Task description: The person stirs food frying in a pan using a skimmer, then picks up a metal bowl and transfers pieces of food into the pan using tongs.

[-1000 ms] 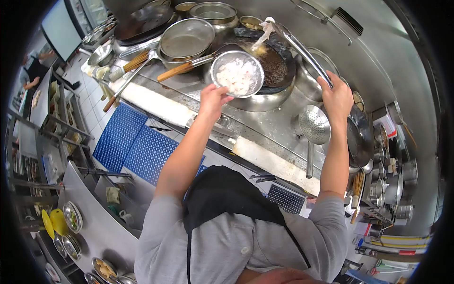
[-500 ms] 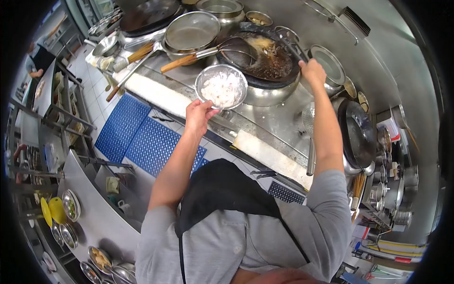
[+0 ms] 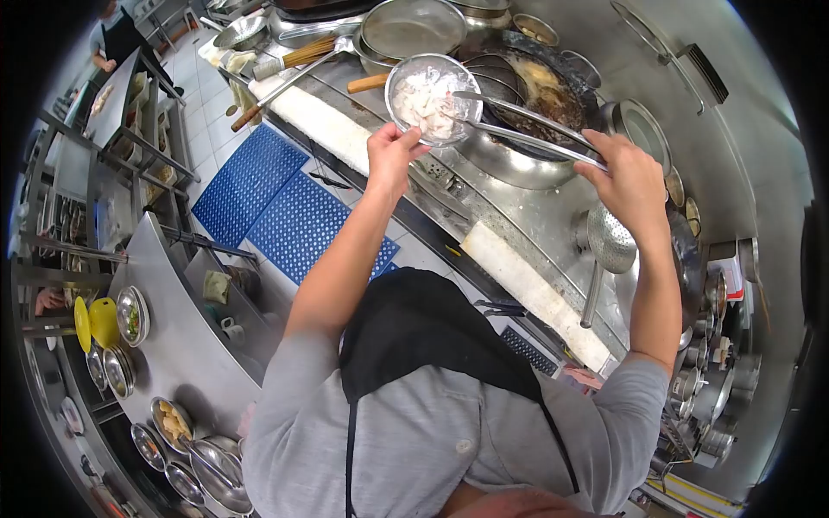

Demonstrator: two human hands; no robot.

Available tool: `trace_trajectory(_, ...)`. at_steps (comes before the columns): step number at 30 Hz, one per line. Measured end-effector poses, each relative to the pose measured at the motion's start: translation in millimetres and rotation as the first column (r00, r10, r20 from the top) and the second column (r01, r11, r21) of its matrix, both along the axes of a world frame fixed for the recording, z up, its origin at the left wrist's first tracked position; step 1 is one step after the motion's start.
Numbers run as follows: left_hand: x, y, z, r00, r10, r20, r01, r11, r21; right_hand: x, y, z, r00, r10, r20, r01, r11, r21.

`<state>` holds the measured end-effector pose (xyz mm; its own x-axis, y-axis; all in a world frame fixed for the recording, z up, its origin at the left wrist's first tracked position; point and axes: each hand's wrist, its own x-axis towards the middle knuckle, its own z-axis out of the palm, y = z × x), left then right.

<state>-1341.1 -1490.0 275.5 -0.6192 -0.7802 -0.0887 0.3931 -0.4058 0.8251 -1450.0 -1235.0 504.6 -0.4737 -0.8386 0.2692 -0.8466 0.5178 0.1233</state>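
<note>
"From the head view, what's just changed?"

"The tongs (image 3: 535,126) have swung back from the wok (image 3: 566,116) to the bowl (image 3: 400,108). Half a second ago they were reaching over the oil; now their tips are at the bowl's wok-side part, among the white-coated pieces (image 3: 426,110)."

"So what does that mean for the work?"

"I'd judge the attention is on the pieces now rather than on the oil. There's still a good heap of them in the bowl."

"How is the bowl held?"

"The left hand (image 3: 395,160) pinches its near rim between thumb and fingers. The pieces lie inside the bowl, just beyond that pinch."

"And the other grip?"

"The right hand (image 3: 635,181) is well to the right of the bowl, closed round the far end of the tongs. The two tong arms stand spread, with a gap between the tips. I can't tell whether either tip touches a piece; I see nothing clearly nipped."

"What's around the bowl?"

"The wok is beyond it to the right, with a wire skimmer (image 3: 499,78) between. A wooden handle (image 3: 368,84) shows just to its left, and a perforated ladle (image 3: 610,237) rests to its right, on the nearer side."
</note>
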Motion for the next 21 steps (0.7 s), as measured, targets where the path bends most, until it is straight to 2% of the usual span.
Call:
trace_trajectory(1,1,0,0,1.000,-0.005,-0.001,0.005,0.998,-0.066,6,-2,0,0.999,0.031,-0.028,-0.031,0.999,-0.014)
trace_trajectory(5,2,0,-6,0.997,-0.076,-0.015,0.068,0.957,-0.282,17,-13,3,0.997,-0.028,-0.070,0.033,0.997,0.068)
trace_trajectory(8,-2,1,-9,0.999,-0.047,0.004,0.047,0.972,-0.232,12,-7,5,0.992,-0.043,-0.117,0.050,0.997,0.056)
trace_trajectory(11,-5,0,-11,0.998,-0.026,0.052,0.034,0.983,-0.178,14,4,12,0.989,-0.121,-0.082,0.115,0.991,-0.071)
trace_trajectory(12,-6,1,-13,0.998,-0.022,0.064,0.033,0.983,-0.179,19,3,18,0.987,-0.155,-0.044,0.153,0.987,-0.040)
trace_trajectory(15,-11,6,-18,0.996,-0.023,0.088,0.043,0.972,-0.232,7,7,-3,0.993,-0.074,0.088,0.075,0.997,-0.005)
trace_trajectory(16,-14,8,-21,0.996,-0.023,0.084,0.046,0.961,-0.273,7,5,-10,0.999,-0.012,0.033,0.013,0.999,-0.044)
trace_trajectory(18,-16,13,-20,0.997,-0.002,0.072,0.028,0.932,-0.362,13,-3,-16,0.996,-0.084,0.024,0.084,0.996,0.020)
trace_trajectory(21,-14,21,-8,0.999,0.034,-0.018,-0.038,0.946,-0.321,16,-4,-16,0.991,-0.136,-0.004,0.136,0.989,0.053)
